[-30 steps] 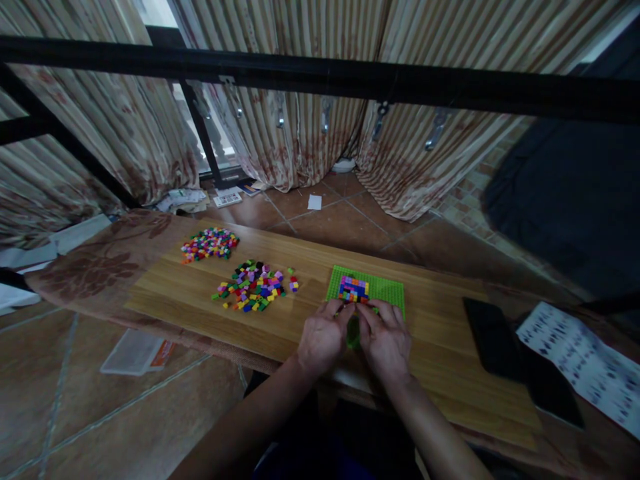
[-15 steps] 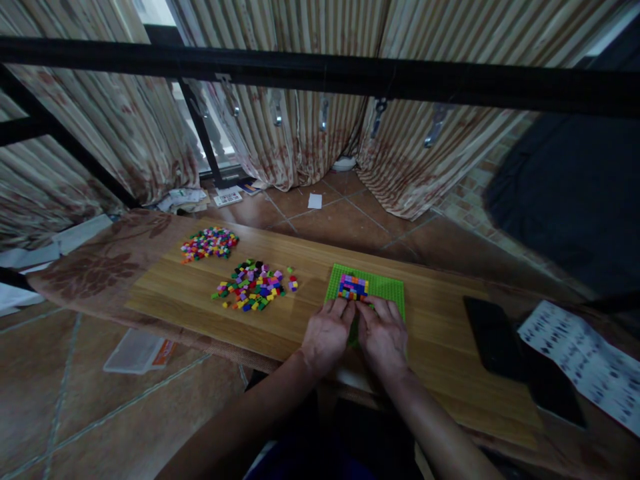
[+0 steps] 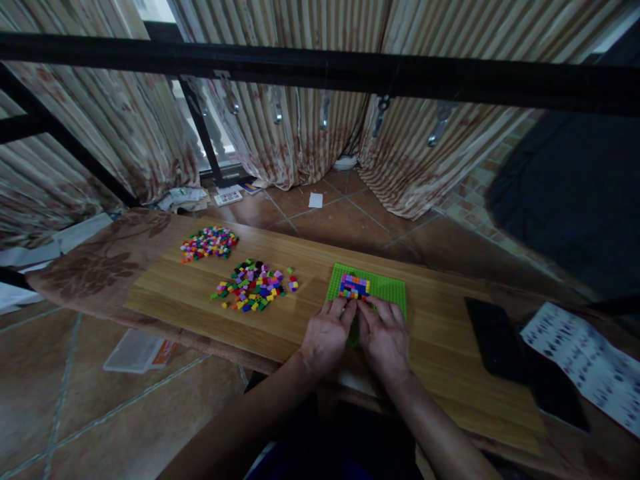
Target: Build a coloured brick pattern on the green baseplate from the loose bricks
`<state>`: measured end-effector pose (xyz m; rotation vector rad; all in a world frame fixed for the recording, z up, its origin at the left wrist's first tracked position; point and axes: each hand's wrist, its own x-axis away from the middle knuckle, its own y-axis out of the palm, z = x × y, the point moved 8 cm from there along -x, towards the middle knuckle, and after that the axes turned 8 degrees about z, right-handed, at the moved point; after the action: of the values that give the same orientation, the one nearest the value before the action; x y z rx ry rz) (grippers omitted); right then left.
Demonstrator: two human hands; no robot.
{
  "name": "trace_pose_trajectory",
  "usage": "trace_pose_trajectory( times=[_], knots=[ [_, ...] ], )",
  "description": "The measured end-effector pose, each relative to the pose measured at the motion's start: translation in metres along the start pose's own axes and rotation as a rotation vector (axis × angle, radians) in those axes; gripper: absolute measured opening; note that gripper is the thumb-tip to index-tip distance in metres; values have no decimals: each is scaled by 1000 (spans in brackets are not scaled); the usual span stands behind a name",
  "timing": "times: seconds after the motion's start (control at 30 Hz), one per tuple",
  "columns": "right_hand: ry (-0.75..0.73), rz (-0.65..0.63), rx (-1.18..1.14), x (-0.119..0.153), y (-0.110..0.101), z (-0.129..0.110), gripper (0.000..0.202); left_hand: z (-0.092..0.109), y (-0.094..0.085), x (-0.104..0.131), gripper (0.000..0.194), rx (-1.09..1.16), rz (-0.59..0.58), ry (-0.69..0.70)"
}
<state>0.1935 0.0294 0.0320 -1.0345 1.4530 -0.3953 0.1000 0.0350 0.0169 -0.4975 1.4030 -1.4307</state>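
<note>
A green studded baseplate (image 3: 390, 288) lies on the wooden board, with a block of small multicoloured toy bricks (image 3: 355, 285) built on it. Both my hands rest over the near part of the plate, fingertips meeting at the near edge of the built bricks. My left hand (image 3: 325, 333) has its fingers bent and pressed together against the bricks. Beside it, my right hand (image 3: 385, 337) is closed in a pinch, thumb and forefinger towards the left fingertips. Whatever lies between the fingers is hidden by them.
Two piles of loose bricks, a nearer one (image 3: 253, 287) and a farther one (image 3: 209, 243), lie left on the wooden board (image 3: 430, 373). Rightward are a black phone-like slab (image 3: 495, 340) and a printed sheet (image 3: 585, 360). A black bar (image 3: 320, 70) crosses ahead. A clear plastic lid (image 3: 131, 351) is on the floor.
My hands stay at the same spot on the baseplate, with only slight finger movement. The whole view has shifted very little.
</note>
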Motion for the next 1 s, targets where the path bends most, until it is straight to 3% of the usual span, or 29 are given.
trace_pose_trajectory(
  times=[0.63,0.73,0.87,1.0],
  knots=[
    [-13,-50,-73,4,8,-2,32,3,4,-1,36,33,-15,3],
    [1,5,-99,4,0,1,35,2,0,1,42,48,7,-10],
    [97,145,-134,8,-25,9,33,-10,-12,15,50,118,69,-98],
    [154,146,-204,29,-31,-3,27,-35,-20,49,45,216,103,-210]
  ],
)
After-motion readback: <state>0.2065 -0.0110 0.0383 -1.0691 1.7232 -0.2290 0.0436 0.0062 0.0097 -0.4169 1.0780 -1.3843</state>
